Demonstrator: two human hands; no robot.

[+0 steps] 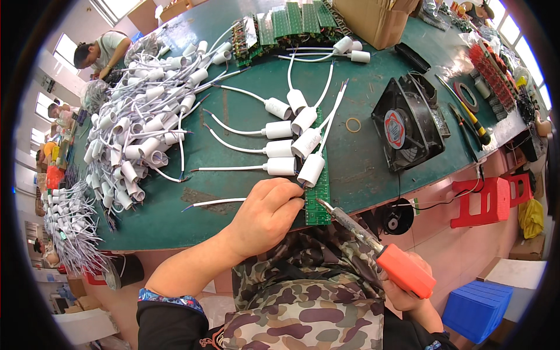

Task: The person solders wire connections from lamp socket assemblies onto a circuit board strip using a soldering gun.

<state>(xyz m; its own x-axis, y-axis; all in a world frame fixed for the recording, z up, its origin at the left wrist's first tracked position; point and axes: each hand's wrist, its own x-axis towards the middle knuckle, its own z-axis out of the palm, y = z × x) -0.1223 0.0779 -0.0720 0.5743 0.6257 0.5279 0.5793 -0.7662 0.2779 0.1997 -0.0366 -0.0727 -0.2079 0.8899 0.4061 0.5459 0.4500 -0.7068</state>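
Note:
A narrow green circuit board (318, 213) lies near the table's front edge. My left hand (265, 211) is closed at the board's left edge, around a cylinder mostly hidden by the fingers; its white cable (219, 202) runs out to the left. My right hand (408, 286) grips a soldering iron (402, 269) by its orange handle, with the tip at the board, just right of my left fingertips. Beyond my left hand, several white cabled cylinders (281, 166) lie in a row along the board's left side, and others (312, 169) rest on top of it.
To the left lies a big heap of white cabled cylinders (134, 134). A black fan (408, 122) stands at the right, with pliers (464, 131) and a screwdriver (475, 119) beyond it. Stacked green boards (286, 23) and a cardboard box (373, 23) are at the back. Co-workers sit farther off.

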